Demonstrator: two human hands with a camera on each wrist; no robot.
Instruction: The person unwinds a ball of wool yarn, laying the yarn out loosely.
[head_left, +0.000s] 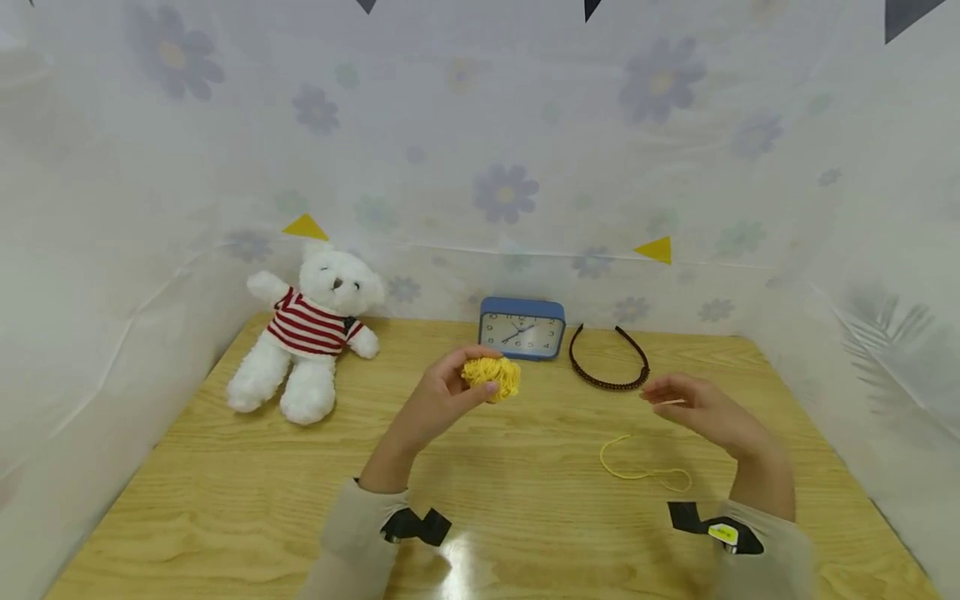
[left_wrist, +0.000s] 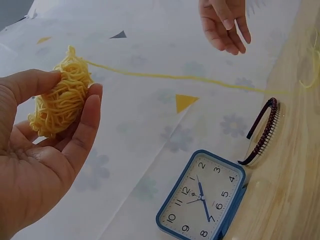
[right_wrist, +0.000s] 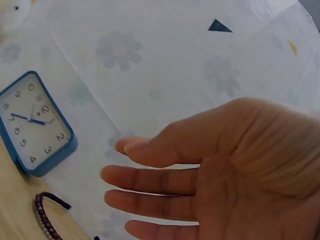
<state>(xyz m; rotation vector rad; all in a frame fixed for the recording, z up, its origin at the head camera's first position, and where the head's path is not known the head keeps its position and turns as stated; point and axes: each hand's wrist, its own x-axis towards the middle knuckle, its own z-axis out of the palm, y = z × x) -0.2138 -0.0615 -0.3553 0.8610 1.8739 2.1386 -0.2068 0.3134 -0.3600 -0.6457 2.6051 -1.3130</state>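
Note:
My left hand (head_left: 438,396) grips a small bundle of yellow yarn (head_left: 492,377), raised over the middle of the table. In the left wrist view the thumb and fingers wrap the looped yarn (left_wrist: 62,97), and a strand (left_wrist: 175,77) runs from its top toward the right. A loose yellow yarn end (head_left: 637,477) curls on the tabletop below my right hand. That right hand (head_left: 712,412) hovers at the right with nothing in it. Its fingers (right_wrist: 150,180) are extended and the thumb lies nearly straight, as the right wrist view shows.
A blue alarm clock (head_left: 522,328) stands at the back of the wooden table (head_left: 247,500). Right of it lies a dark braided headband (head_left: 609,384). A white teddy bear (head_left: 311,333) in a red striped shirt sits at the back left. Flowered cloth (head_left: 420,100) hangs behind.

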